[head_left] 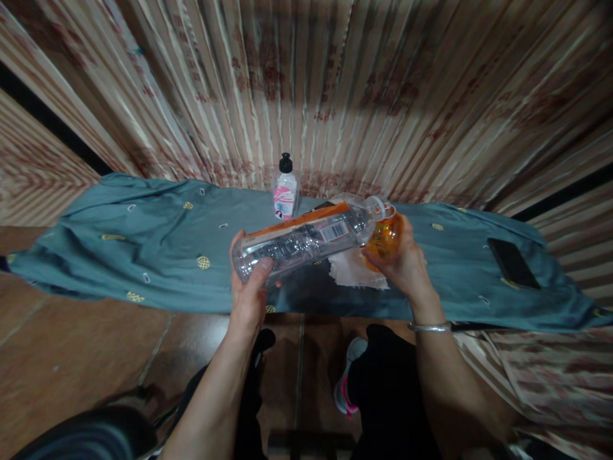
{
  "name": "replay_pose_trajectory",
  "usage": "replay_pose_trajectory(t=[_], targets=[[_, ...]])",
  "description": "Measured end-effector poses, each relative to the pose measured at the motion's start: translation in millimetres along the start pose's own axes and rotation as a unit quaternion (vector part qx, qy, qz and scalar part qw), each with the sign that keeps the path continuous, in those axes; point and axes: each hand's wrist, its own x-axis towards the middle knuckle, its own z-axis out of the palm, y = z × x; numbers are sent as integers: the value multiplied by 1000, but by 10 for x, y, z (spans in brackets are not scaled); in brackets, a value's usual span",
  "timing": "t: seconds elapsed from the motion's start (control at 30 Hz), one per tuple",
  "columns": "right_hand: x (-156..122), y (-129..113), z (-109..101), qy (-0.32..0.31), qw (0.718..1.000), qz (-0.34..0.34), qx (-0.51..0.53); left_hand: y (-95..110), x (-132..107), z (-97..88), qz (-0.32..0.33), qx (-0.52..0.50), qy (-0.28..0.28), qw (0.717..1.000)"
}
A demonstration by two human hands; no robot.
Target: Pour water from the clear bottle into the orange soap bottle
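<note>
My left hand (251,281) is wrapped round the base of a clear plastic bottle (306,239) with an orange label, held tipped on its side with its neck to the right. The bottle's mouth meets a round glass of orange liquid (385,236), which my right hand (405,262) grips from the right side. Both are held just above a table covered with a teal cloth (143,243). A pale cloth rag (352,271) lies on the table under the glass.
A small pink-labelled bottle with a black cap (285,188) stands at the table's back edge. A black phone (512,262) lies on the cloth at the right. Striped curtains (335,83) hang behind. My legs and a shoe (347,377) are over the tiled floor below.
</note>
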Motion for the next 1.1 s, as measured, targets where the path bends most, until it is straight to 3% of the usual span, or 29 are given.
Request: replay_pose_trajectory(t=[1.1], targets=[[12, -5, -13, -1, 1000, -4, -3, -12, 7, -30, 6, 16, -17, 1000]])
